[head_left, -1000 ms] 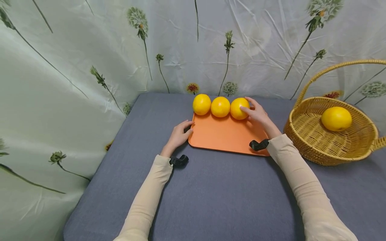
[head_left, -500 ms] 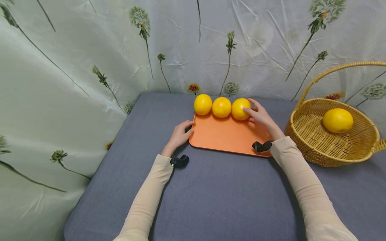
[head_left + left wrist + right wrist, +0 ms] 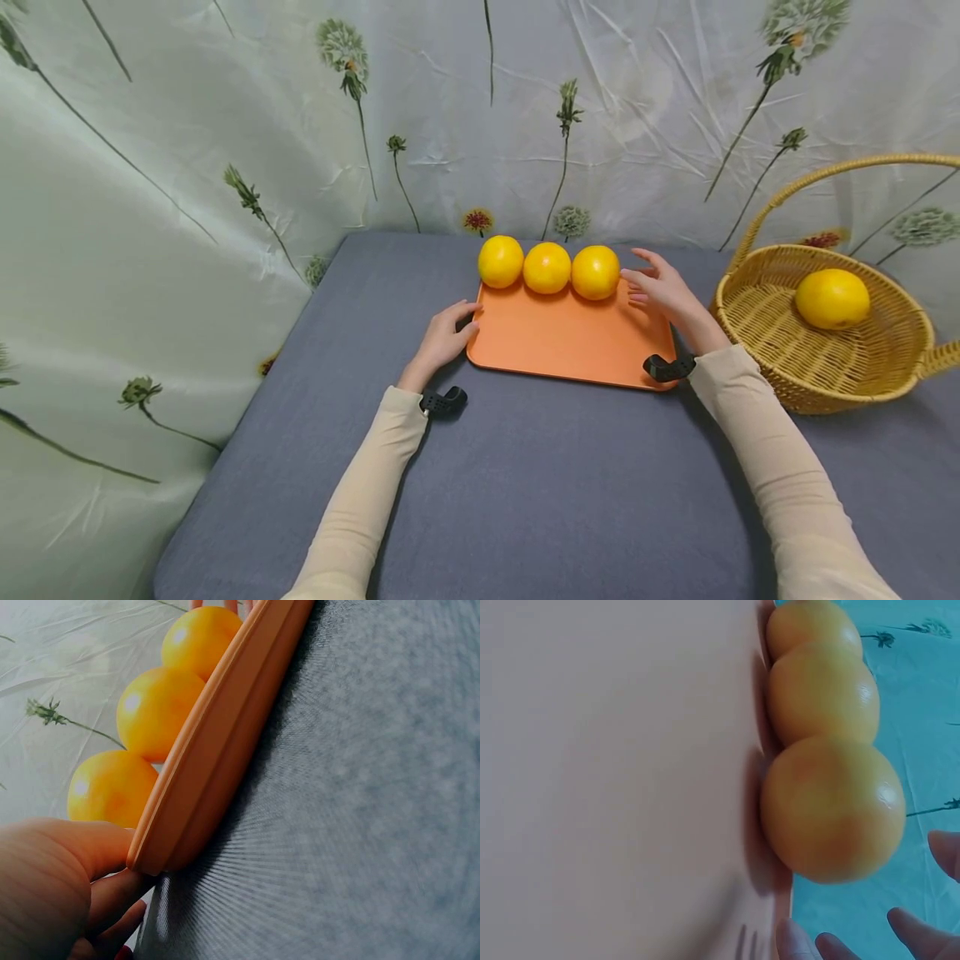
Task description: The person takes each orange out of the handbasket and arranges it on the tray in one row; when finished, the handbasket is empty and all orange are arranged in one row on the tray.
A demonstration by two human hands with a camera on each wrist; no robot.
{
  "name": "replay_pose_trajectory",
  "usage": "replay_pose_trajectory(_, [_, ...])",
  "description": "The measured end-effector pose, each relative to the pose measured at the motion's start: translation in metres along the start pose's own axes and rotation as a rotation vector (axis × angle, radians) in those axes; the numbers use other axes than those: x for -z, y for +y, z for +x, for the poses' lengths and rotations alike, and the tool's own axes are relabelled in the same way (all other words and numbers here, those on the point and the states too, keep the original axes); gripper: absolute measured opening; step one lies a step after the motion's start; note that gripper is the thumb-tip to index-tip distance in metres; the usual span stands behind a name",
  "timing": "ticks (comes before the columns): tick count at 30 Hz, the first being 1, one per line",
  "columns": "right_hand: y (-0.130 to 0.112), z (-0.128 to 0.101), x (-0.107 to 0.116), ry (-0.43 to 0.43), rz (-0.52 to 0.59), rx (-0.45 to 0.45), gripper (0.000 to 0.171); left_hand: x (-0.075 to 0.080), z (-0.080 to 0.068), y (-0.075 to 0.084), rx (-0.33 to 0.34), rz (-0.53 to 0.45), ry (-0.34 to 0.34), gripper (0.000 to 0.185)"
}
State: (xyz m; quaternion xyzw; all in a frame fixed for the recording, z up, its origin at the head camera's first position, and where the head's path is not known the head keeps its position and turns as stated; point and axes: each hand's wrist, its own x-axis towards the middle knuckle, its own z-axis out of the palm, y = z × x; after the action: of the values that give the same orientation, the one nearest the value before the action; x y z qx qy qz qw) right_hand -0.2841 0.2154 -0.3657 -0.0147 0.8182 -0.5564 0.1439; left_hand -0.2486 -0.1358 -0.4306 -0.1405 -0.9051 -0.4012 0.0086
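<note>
Three yellow-orange oranges stand in a row along the far edge of the orange tray (image 3: pixel 555 342): a left orange (image 3: pixel 501 262), a middle orange (image 3: pixel 547 267) and a right orange (image 3: pixel 596 272). My left hand (image 3: pixel 447 336) holds the tray's left edge; in the left wrist view the thumb and fingers lie on either side of the rim. My right hand (image 3: pixel 663 290) hovers over the tray's right end, fingers spread and holding nothing. The right wrist view shows its fingertips (image 3: pixel 911 930) apart from the nearest orange (image 3: pixel 832 810).
A wicker basket (image 3: pixel 806 396) with a tall handle stands to the right of the tray, one more orange (image 3: pixel 832 298) inside. The grey-blue cloth (image 3: pixel 570 483) covers the table, and a flower-printed curtain (image 3: pixel 450 108) hangs behind and at the left.
My right hand has let go of the right orange and drawn back to the right, its fingers opening. The left hand stays at the tray's edge.
</note>
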Motion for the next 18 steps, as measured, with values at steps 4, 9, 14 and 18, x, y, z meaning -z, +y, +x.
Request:
replay_pose_trajectory(4, [0.0, -0.006, 0.006, 0.018, -0.019, 0.018, 0.074, -0.001, 0.0, -0.001, -0.002, 0.005, 0.003, 0.04])
replay_pose_trajectory(9, [-0.001, -0.011, 0.012, 0.041, -0.024, 0.048, 0.07, 0.0, 0.0, -0.001, 0.013, 0.017, -0.002, 0.04])
replay_pose_trajectory(14, [0.002, -0.015, 0.02, 0.068, -0.048, 0.077, 0.067, -0.001, 0.0, 0.0, 0.021, 0.017, -0.005, 0.04])
replay_pose_trajectory(18, [0.002, -0.02, 0.026, 0.085, -0.06, 0.099, 0.066, -0.001, 0.001, 0.0, 0.016, 0.013, -0.005, 0.04])
